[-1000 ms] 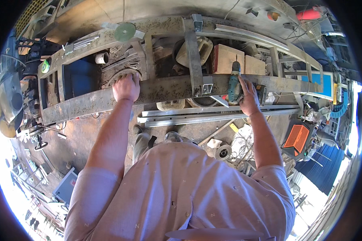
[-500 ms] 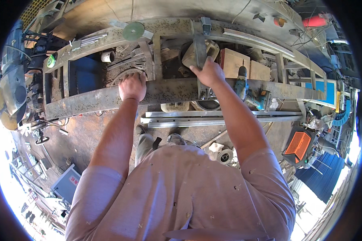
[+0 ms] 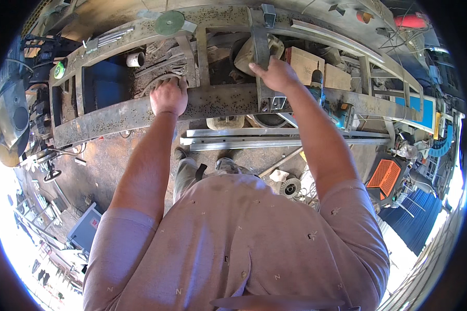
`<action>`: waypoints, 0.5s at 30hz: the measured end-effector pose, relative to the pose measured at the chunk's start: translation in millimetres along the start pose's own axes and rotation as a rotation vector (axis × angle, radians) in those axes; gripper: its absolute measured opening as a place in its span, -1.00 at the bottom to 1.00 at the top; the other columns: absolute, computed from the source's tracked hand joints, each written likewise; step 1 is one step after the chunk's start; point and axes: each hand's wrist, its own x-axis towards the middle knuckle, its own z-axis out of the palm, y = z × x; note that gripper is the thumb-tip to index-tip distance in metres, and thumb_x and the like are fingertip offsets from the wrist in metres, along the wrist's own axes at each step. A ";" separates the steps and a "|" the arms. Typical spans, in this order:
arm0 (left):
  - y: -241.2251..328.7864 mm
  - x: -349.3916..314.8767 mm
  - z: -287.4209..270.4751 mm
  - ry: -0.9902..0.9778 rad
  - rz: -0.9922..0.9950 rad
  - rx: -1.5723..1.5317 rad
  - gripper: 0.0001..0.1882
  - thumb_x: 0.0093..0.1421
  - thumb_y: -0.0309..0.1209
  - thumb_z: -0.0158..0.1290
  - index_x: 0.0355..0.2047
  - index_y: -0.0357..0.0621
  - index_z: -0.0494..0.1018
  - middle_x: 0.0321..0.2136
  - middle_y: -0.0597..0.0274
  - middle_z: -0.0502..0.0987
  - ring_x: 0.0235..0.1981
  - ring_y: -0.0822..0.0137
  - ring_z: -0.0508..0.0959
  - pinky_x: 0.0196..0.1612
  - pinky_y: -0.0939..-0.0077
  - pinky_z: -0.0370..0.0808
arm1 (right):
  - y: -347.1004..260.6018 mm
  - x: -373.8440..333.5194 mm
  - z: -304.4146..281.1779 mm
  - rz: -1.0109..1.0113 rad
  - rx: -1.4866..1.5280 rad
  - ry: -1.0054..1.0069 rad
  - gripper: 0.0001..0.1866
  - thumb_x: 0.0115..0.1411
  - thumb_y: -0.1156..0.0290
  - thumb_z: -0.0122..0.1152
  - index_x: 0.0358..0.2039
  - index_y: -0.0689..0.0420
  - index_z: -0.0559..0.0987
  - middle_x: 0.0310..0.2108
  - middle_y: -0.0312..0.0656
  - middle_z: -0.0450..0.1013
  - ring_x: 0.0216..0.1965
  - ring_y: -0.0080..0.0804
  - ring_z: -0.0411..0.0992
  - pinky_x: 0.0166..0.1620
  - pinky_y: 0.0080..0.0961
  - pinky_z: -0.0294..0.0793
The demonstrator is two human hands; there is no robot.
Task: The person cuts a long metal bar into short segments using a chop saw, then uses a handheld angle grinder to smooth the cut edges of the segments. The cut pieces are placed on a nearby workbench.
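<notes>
The left hand [image 3: 169,97] sits on the front rail [image 3: 218,101] of the steel-framed counter [image 3: 224,18], its fingers bent over the far edge; how firmly they press, I cannot tell. The right hand [image 3: 280,76] lies over the crosswise bar [image 3: 261,44], thumb at the bar's left side and the other fingers toward its right; whether they close around it, I cannot tell. That bar runs from the far rail to the front rail, with 1 open square tube end [image 3: 278,102] just beside its near end. The right forearm [image 3: 324,132] partly covers a blue drill [image 3: 342,118]. A green disc [image 3: 169,23] lies on the far side, and 1 cardboard box [image 3: 306,62] stands beyond the right hand.
</notes>
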 end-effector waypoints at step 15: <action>1.0 0.9 -2.1 -0.054 0.003 0.025 -0.42 0.51 0.06 -0.26 -0.16 -0.11 0.62 -0.10 0.01 0.68 0.03 -0.01 0.62 0.14 0.03 0.51 | 202.3 -129.4 22.1 0.058 -0.332 0.309 -0.03 0.00 0.66 0.32 0.46 0.10 0.21 0.30 0.23 0.29 0.34 0.21 0.28 0.37 -0.14 0.36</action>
